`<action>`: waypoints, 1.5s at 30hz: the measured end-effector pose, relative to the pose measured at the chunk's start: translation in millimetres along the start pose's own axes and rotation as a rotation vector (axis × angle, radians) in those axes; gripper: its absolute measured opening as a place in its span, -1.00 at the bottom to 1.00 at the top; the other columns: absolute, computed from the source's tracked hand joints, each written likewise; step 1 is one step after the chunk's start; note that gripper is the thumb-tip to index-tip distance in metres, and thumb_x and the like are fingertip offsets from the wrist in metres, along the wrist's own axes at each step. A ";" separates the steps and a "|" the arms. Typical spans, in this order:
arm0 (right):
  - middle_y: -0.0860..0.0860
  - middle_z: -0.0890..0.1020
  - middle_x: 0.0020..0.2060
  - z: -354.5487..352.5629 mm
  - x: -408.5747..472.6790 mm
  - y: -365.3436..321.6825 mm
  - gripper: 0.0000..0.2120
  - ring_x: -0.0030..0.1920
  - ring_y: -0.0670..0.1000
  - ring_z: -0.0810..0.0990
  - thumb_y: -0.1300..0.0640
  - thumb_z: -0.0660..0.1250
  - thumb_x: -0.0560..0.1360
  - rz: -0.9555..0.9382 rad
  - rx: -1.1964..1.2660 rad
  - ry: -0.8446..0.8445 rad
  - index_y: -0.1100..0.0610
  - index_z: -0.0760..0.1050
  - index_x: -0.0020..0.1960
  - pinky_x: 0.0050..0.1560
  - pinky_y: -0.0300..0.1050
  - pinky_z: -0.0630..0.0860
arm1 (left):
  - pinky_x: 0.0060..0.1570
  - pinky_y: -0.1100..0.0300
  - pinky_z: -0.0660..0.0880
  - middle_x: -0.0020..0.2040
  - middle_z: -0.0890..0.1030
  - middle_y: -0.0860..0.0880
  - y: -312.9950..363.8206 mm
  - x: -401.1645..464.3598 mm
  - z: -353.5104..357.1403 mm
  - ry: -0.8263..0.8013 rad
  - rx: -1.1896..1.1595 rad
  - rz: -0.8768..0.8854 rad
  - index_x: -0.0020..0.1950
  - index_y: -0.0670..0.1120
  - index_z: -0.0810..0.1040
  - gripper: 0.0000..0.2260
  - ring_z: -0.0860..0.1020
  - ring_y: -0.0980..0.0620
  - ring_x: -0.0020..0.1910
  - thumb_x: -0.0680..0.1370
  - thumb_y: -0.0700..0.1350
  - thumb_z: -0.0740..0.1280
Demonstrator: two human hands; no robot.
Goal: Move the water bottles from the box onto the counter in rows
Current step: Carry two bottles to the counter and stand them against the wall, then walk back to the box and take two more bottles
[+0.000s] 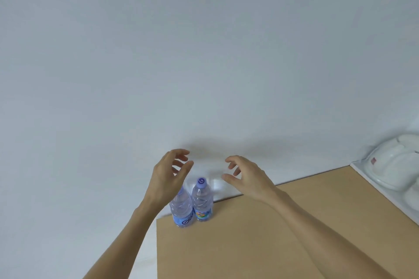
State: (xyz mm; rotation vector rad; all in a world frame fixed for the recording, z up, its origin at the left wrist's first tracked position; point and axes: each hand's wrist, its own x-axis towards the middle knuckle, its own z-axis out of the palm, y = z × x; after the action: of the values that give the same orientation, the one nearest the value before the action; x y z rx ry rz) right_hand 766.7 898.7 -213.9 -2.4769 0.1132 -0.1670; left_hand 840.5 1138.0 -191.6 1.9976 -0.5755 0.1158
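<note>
Two clear water bottles with blue labels stand upright side by side at the far left corner of the tan counter [272,233]. The right bottle [202,201] shows its purple cap. The left bottle [182,209] has its top hidden behind my left hand [169,176]. That hand hovers above it with loosely curved fingers and holds nothing. My right hand [246,176] hangs above and to the right of the bottles, also empty with relaxed fingers. No box is in view.
A plain pale wall fills most of the view behind the counter. White moulded plastic items [394,165] lie on a white surface at the right edge, beside the counter. The counter's left edge drops off just left of the bottles.
</note>
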 end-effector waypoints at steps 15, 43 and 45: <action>-0.30 0.47 0.13 -201.8 -157.4 34.4 -0.63 0.13 -0.25 0.42 -0.26 0.24 0.51 0.066 -0.266 0.491 -0.18 0.36 0.27 0.07 -0.20 0.40 | -0.12 0.21 0.54 -0.04 0.60 0.12 227.9 23.6 89.4 -0.181 -0.275 0.506 0.15 0.13 0.50 -0.79 0.59 0.06 -0.02 0.53 0.08 0.32; -0.27 0.46 0.23 -515.2 -609.5 324.4 -0.51 0.17 -0.16 0.44 -0.43 0.08 0.43 0.616 -0.599 0.856 -0.23 0.33 0.26 0.22 -0.13 0.41 | 0.20 0.19 0.44 0.30 0.45 0.24 663.0 -186.5 567.5 -0.667 -0.484 0.979 0.32 0.17 0.42 -0.59 0.43 0.14 0.28 0.50 0.22 0.24; -0.26 0.46 0.24 -535.1 -621.9 352.0 -0.52 0.19 -0.14 0.45 -0.41 0.11 0.44 0.652 -0.617 0.859 -0.23 0.33 0.27 0.22 -0.15 0.40 | 0.21 0.19 0.43 0.30 0.45 0.23 681.0 -188.1 607.6 -0.681 -0.488 0.984 0.33 0.17 0.41 -0.58 0.44 0.13 0.27 0.49 0.23 0.23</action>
State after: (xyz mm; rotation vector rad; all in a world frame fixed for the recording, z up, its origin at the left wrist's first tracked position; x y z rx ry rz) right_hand 58.9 374.6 -67.8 -2.5948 1.4885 -1.0122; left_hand 274.6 425.1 7.9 1.0960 -1.7969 -0.1136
